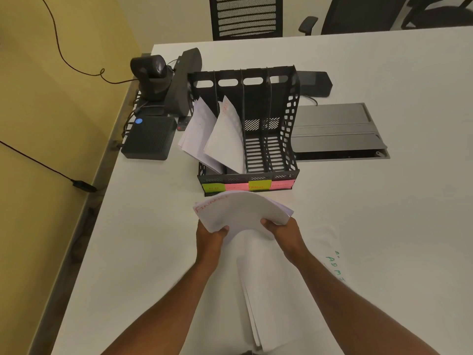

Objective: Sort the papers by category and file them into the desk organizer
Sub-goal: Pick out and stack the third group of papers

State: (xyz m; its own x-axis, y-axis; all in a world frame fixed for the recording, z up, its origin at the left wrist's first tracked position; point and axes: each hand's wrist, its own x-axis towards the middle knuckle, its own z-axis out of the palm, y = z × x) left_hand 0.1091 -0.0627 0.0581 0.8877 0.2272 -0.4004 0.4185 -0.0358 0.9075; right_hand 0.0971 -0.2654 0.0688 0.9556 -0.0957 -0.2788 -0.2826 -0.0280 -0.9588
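Note:
Both hands hold a curved stack of white papers [243, 210] marked "FINANCE" in red, just in front of the black desk organizer [290, 139]. My left hand [211, 235] grips the stack's near left edge and my right hand [280, 230] grips its near right edge. The organizer has several slots with yellow and pink sticky labels [248, 186] along its front. White sheets lean in the two left slots [212, 134]; the two right slots hold nothing. More white papers [268, 298] lie on the table between my forearms. A sheet with green "ADM" writing [332, 254] lies to the right.
A black camera [151, 73], a speaker bar [183, 80] and a small black box [149, 140] stand left of the organizer. A grey cable hatch [335, 131] sits in the white table [384, 213] to its right. Black chairs [245, 16] stand behind the far edge.

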